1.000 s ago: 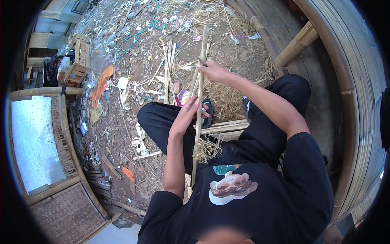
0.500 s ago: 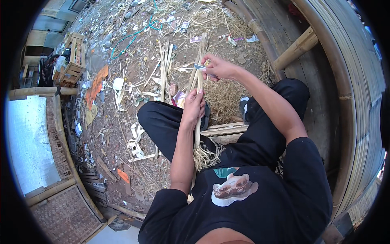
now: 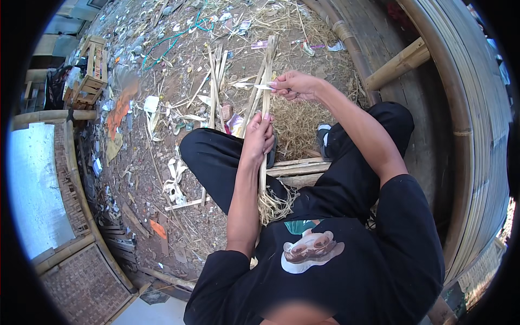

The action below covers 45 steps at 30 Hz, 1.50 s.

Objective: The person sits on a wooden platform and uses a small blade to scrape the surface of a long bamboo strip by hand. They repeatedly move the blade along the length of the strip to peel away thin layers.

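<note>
The left hand (image 3: 259,136) grips the bamboo stick (image 3: 265,103), the right hand (image 3: 295,86) holds a knife (image 3: 264,86) (blade near the top); splitting seems only started

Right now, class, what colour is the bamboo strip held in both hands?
Pale tan; the bamboo strip shows best in the head view.

Bare dirt ground (image 3: 179,103) is strewn with dry straw (image 3: 298,122), pale bamboo strips (image 3: 216,81), scraps of litter and an orange wrapper (image 3: 158,229). A wooden crate (image 3: 91,76) is set at the far left.
</note>
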Motion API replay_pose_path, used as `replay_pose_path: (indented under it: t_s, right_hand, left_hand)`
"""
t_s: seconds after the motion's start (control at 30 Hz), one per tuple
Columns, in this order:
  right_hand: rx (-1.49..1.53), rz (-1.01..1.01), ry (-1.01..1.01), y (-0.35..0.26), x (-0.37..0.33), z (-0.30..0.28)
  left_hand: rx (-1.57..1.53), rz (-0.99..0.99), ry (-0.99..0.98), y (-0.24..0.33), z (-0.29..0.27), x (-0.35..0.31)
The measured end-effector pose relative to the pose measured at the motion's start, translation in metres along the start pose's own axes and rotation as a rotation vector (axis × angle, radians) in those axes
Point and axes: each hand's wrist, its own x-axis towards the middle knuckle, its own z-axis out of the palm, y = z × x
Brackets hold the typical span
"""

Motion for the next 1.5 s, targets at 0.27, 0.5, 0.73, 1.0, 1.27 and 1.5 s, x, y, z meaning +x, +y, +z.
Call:
replay_pose_path:
  t_s: [0.27,0.5,0.73,1.0,1.27,1.5]
  right_hand:
    - [-0.065,-0.109,0.184,-0.012,0.010,-0.016]
    - [-0.058,-0.001,0.047,0.000,0.006,0.009]
    - [0.024,-0.088,0.206,-0.012,0.009,-0.019]
    - [-0.095,-0.226,0.286,-0.016,0.006,-0.024]
    - [-1.235,-0.501,0.526,-0.008,-0.009,0.004]
    - [-1.665,-0.524,0.565,0.006,-0.015,0.012]
  left_hand:
    - [-0.042,-0.008,-0.017,-0.004,-0.002,-0.009]
    - [-0.031,0.011,-0.001,-0.004,-0.008,-0.008]
    - [-0.023,0.006,-0.020,-0.007,-0.001,-0.012]
    - [-0.081,-0.013,-0.061,-0.005,0.001,-0.015]
    - [0.013,-0.019,0.021,-0.012,-0.005,-0.010]
    - [0.028,-0.015,0.026,-0.014,-0.008,-0.007]
